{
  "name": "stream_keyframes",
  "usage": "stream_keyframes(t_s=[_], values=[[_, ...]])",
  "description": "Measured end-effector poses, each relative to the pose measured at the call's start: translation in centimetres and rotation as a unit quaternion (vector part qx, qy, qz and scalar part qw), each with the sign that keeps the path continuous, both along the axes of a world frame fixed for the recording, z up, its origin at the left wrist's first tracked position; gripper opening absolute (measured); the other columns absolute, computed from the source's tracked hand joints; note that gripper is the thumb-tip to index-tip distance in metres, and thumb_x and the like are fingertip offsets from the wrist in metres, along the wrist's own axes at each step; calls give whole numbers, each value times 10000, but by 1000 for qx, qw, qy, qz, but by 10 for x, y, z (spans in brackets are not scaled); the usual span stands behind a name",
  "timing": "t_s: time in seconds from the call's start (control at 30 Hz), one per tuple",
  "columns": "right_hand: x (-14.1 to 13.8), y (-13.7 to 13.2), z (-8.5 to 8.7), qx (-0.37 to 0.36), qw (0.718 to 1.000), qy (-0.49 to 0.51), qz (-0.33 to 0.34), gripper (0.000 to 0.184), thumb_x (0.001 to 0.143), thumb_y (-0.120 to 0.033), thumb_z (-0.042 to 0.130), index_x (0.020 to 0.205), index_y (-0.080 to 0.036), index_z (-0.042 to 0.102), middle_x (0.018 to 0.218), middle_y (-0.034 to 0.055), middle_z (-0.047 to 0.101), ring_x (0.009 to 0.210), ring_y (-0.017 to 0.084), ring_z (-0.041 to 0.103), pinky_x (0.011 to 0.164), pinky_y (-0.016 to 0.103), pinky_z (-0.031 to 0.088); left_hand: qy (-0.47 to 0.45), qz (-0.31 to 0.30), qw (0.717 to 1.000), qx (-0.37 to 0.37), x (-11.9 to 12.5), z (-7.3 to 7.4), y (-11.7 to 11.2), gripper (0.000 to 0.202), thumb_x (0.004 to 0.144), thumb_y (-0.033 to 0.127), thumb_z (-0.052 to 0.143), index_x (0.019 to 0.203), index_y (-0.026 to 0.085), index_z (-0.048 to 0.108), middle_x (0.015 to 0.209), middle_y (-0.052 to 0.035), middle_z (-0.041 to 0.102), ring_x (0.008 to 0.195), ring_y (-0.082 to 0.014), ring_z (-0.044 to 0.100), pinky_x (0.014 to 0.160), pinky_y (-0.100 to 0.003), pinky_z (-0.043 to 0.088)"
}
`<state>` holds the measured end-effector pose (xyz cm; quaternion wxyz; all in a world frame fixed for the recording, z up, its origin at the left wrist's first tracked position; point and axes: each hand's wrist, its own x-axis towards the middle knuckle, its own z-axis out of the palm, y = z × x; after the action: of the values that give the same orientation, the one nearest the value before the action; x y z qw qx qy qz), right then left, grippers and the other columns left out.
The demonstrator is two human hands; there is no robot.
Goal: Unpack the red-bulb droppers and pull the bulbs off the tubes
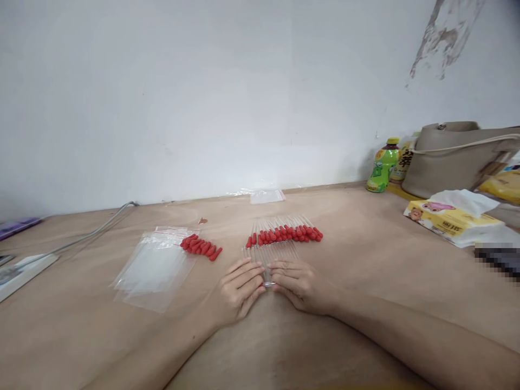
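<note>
Both of my hands lie on the wooden table (pixel 365 249), fingertips facing each other. My left hand (pixel 239 290) and my right hand (pixel 298 284) have their fingers stretched out flat and pressed against a small bunch of clear glass tubes (pixel 270 257) between them. Just beyond lies a row of several clear droppers with red rubber bulbs (pixel 284 234). A loose pile of red rubber bulbs (pixel 201 246) sits to the left of it, next to a stack of clear zip bags (pixel 152 265).
More clear bags (pixel 267 195) lie by the wall. At the right are a green drink bottle (pixel 382 165), a beige handbag (pixel 459 157) and a yellow tissue box (pixel 450 219). A grey cable (pixel 93 230) and a white board (pixel 22 273) lie at the left.
</note>
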<state>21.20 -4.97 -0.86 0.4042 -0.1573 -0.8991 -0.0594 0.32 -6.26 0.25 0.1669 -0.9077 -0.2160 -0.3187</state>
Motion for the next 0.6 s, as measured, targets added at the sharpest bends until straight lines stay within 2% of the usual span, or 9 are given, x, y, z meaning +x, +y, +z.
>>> stream_keyframes(t_s=[0.2,0.47,0.53,0.6], values=[[6,-3,2,38,999,1,-10,133,844,-155,483,878,-114,606,950,94,663,1009,152,573,936,286,449,0,-3,1000,-3,1,3,-2,139,821,151,498,915,156,600,960,-69,677,966,-176,608,929,-368,448],[19,-8,1,41,999,6,-11,193,849,-133,454,978,-136,597,1018,85,647,1059,148,541,946,303,438,-11,-17,1000,-1,-6,3,-3,150,812,145,522,951,160,578,970,-78,668,988,-187,590,895,-362,462],[29,-2,0,24,999,34,-35,211,852,-139,444,992,-156,600,997,75,649,1040,158,547,905,315,457,-33,1,999,-6,-12,5,-3,162,810,129,523,960,159,575,965,-81,657,966,-187,586,849,-343,477],[41,7,2,-14,990,69,-123,196,853,-188,458,955,-181,624,880,61,658,907,166,587,803,310,480,-49,39,998,-14,-20,8,-3,157,807,119,527,948,161,582,923,-75,639,869,-173,589,758,-308,492]])
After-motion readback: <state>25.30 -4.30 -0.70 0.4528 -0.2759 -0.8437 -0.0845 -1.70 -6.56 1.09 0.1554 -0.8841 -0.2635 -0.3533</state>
